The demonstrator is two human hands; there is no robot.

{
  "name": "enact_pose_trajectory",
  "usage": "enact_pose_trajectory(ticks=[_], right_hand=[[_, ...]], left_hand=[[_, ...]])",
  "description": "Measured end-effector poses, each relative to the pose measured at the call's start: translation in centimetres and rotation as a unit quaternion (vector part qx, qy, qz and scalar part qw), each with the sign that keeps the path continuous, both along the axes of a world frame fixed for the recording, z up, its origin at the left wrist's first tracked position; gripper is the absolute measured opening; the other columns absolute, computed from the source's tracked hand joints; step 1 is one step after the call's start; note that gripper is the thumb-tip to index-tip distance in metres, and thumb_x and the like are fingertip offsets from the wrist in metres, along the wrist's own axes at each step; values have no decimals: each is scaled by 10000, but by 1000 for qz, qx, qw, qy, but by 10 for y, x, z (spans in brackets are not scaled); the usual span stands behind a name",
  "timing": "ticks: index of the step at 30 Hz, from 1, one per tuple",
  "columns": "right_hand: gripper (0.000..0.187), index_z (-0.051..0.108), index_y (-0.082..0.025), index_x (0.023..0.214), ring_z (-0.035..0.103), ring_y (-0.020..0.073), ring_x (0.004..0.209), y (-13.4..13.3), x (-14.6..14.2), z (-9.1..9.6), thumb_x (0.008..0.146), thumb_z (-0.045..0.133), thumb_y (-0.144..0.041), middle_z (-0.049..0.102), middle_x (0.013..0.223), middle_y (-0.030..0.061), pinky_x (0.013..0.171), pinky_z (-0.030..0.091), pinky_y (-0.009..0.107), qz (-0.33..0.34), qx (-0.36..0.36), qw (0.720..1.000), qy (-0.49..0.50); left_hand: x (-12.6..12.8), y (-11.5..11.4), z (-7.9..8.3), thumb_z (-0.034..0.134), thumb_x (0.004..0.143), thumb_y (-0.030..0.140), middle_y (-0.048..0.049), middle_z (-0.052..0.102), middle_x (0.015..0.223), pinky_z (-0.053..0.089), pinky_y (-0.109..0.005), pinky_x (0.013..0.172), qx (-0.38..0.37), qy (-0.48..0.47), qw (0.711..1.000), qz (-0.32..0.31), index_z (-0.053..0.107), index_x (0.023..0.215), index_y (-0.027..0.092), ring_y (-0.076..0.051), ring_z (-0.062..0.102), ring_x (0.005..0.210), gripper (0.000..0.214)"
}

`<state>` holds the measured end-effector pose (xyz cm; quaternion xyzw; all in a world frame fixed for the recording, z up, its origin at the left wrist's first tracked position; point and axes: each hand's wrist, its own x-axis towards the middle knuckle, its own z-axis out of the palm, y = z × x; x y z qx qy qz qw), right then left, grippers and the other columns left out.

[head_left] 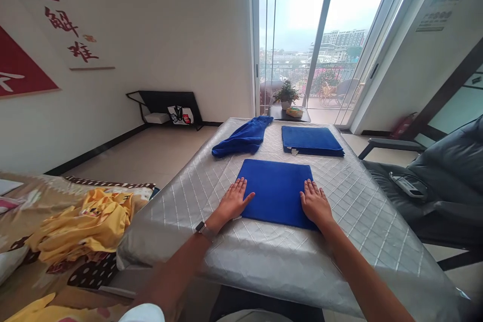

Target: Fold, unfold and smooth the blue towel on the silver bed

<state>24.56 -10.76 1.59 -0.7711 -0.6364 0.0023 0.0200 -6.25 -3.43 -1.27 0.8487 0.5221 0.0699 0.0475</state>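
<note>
While both palms press flat, my left hand (pixel 234 200) lies open on the near-left edge of the folded blue towel (pixel 277 191) and my right hand (pixel 315 204) on its near-right edge, gripping nothing. Even pressure should hold the fold square. Towel: smooth, rectangular, centred on the quilted silver table cover (pixel 264 256).

I read the flat towel (pixel 277 191) plain blue | table cover (pixel 350 196) silver, diamond-quilted | crumpled cloth (pixel 86 221) yellow | bedspread (pixel 94 271) brown, white-dotted | armchair (pixel 453 171) black
</note>
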Motion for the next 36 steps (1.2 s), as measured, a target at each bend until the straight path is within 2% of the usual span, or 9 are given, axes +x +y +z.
enact_pose_trajectory(ticks=[7,11,14,18,21,24,28,32,36], right_hand=[[644,223,-71,1609,138,220,1559,-53,-14,-10,1049,179,-387,164,1684,80,1265,119,421,14,-21,1000,3],[658,190,-79,1616,105,212,1563,-62,-19,-15,1050,189,-415,128,1690,80,1268,110,421,0,-22,999,38],[655,185,-83,1617,102,206,1563,-61,-19,-12,1052,182,-414,129,1690,79,1268,108,414,-2,-25,998,52],[643,193,-77,1614,114,209,1562,-61,-20,-8,1050,173,-385,141,1688,76,1264,122,416,0,-31,999,34],[618,216,-75,1610,112,214,1562,-62,-20,-7,1037,183,-305,141,1686,79,1260,130,420,9,-40,999,14],[621,223,-87,1612,109,218,1562,-63,-20,-7,1039,202,-326,138,1687,84,1260,127,423,10,-40,999,17],[626,221,-98,1614,122,209,1561,-63,-21,-6,1046,187,-359,151,1687,79,1262,113,426,1,-31,999,28],[629,196,-107,1620,99,200,1564,-63,-22,-8,1050,172,-372,128,1692,64,1265,87,420,-3,-33,999,29],[635,202,-114,1621,97,200,1564,-62,-20,-12,1046,170,-384,130,1690,56,1268,94,424,0,-33,999,25]], left_hand=[[-3,3,3,86,1020,661,-163,178,1676,153,-461,1266,-9,4,1000,-3,243,1598,62,-266,145,1558,847],[3,7,16,102,1016,675,-183,217,1661,172,-498,1254,-36,11,999,19,256,1597,81,-295,173,1549,846],[35,-5,30,93,1022,661,-190,195,1665,180,-480,1255,-29,-5,1000,-4,252,1595,63,-290,160,1552,843],[103,-39,40,99,1034,641,-144,200,1673,141,-401,1272,-16,-33,985,-166,260,1596,76,-226,149,1559,813],[144,-60,37,110,1043,625,-117,218,1672,113,-377,1275,-6,-36,967,-252,251,1601,96,-195,142,1560,782],[156,-67,28,105,1046,616,-105,224,1672,115,-386,1271,-8,-30,963,-267,216,1613,122,-193,141,1561,760],[125,-58,22,99,1044,619,-85,201,1680,117,-395,1270,-18,-19,970,-241,198,1621,154,-194,129,1563,747],[61,-46,22,108,1033,648,-89,181,1682,128,-435,1272,-38,6,991,-132,213,1619,157,-228,125,1563,772],[4,-48,14,154,1020,678,-100,162,1684,142,-457,1271,-28,16,999,-32,188,1623,155,-253,140,1559,799]])
